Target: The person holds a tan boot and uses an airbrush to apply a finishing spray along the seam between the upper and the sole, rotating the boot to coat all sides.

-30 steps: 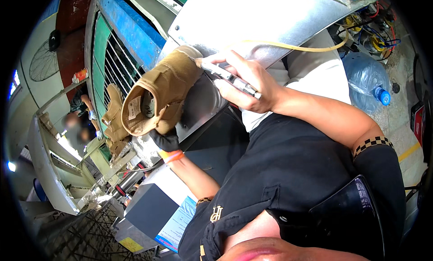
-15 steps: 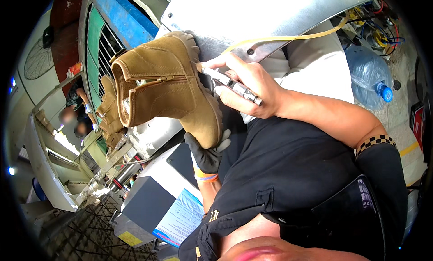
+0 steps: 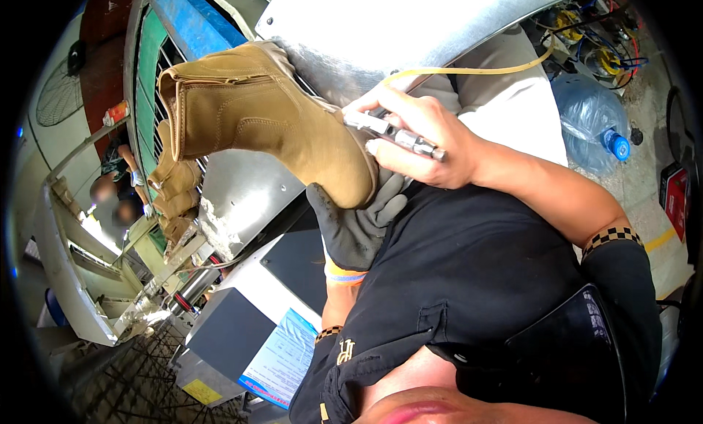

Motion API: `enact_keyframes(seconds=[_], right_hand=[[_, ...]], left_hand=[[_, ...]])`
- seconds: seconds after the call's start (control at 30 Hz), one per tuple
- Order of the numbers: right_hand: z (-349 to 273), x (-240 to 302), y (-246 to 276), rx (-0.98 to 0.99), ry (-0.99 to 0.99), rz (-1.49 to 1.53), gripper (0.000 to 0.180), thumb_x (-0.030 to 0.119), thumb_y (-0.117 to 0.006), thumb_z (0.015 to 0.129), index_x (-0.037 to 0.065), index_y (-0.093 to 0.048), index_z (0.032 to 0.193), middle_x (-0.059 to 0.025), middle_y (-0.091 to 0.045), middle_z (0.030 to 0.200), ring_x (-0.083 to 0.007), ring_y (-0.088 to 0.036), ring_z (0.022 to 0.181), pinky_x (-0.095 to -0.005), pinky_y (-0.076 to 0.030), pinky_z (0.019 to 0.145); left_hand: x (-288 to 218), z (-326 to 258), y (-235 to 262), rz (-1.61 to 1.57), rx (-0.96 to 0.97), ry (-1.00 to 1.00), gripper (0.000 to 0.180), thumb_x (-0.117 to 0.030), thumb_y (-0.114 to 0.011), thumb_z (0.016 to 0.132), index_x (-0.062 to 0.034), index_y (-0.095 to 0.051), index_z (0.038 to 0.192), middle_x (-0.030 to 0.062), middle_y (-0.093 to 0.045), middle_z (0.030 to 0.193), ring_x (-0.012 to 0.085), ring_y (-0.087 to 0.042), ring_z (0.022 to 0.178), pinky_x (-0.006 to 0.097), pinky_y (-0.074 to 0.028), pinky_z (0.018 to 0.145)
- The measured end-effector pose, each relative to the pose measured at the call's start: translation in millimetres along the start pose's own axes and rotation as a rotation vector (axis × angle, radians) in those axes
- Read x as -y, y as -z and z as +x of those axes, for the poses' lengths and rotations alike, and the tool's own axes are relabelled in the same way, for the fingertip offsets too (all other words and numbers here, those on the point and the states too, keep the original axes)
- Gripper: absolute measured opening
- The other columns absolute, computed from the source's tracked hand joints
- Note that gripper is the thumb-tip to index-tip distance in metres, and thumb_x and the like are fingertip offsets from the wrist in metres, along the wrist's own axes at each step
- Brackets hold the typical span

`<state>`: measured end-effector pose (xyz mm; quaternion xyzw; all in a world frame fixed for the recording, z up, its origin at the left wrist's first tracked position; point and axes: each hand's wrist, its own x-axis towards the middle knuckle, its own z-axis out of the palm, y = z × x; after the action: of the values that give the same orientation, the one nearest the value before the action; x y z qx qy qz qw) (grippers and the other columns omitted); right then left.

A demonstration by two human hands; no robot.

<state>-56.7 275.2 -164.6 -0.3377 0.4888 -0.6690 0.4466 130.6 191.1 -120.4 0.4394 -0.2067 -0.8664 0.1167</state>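
Observation:
A tan ankle boot with a side zip lies on its side in front of me, shaft opening to the left and toe pointing toward me. My left hand, in a grey and black work glove, is closed around the toe from below. A slim silver air tool with a yellow hose is gripped in my bare right hand. Its front end is at the boot's sole edge; my fingers partly hide the tip, so contact cannot be made out.
A metal plate stands beyond the boot. More tan boots are stacked at left by a green rack. The yellow hose curves toward cables at the upper right. A clear water jug sits right; a grey machine box lower left.
The boot has turned, with its shaft swung up and left and its toe shifted right. My left hand moved right and up with it. My right hand and the air tool shifted slightly right.

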Motion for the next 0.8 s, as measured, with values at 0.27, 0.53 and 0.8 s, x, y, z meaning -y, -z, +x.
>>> enact_keyframes(seconds=[0.27, 0.53, 0.8], right_hand=[[-10.6, 8.1, 36.9, 0.034, 0.277, -0.383, 0.030, 0.012, -0.058, 0.086, 0.002, -0.056, 0.115, -0.0011, -0.052, 0.072, -0.0073, -0.045, 0.060, -0.0267, -0.038, 0.057], [0.4, 59.6, 54.9, 0.049, -0.008, -0.460, 0.026, 0.016, -0.062, 0.086, 0.002, -0.057, 0.107, -0.0033, -0.051, 0.078, -0.0110, -0.048, 0.061, -0.0286, -0.039, 0.055], [5.4, 66.5, 49.0, -0.059, -0.077, -0.480, 0.025, 0.014, -0.057, 0.088, 0.002, -0.058, 0.110, -0.0007, -0.051, 0.077, -0.0083, -0.048, 0.065, -0.0250, -0.039, 0.059]], left_hand=[[6.4, 18.7, -12.1, -0.103, 0.244, 0.198, 0.100, -0.077, -0.037, 0.087, 0.0024, -0.025, 0.147, 0.0287, -0.043, 0.141, 0.0420, -0.047, 0.129, 0.050, -0.049, 0.100], [14.6, 52.6, -43.4, -0.173, 0.463, 0.268, 0.115, -0.086, -0.029, 0.079, 0.0028, -0.013, 0.151, 0.0279, -0.043, 0.143, 0.0372, -0.048, 0.130, 0.047, -0.044, 0.105], [16.2, 86.2, -56.8, -0.352, 0.605, 0.262, 0.114, -0.086, -0.022, 0.081, 0.0028, -0.016, 0.151, 0.0235, -0.040, 0.147, 0.0335, -0.047, 0.132, 0.044, -0.040, 0.109]])
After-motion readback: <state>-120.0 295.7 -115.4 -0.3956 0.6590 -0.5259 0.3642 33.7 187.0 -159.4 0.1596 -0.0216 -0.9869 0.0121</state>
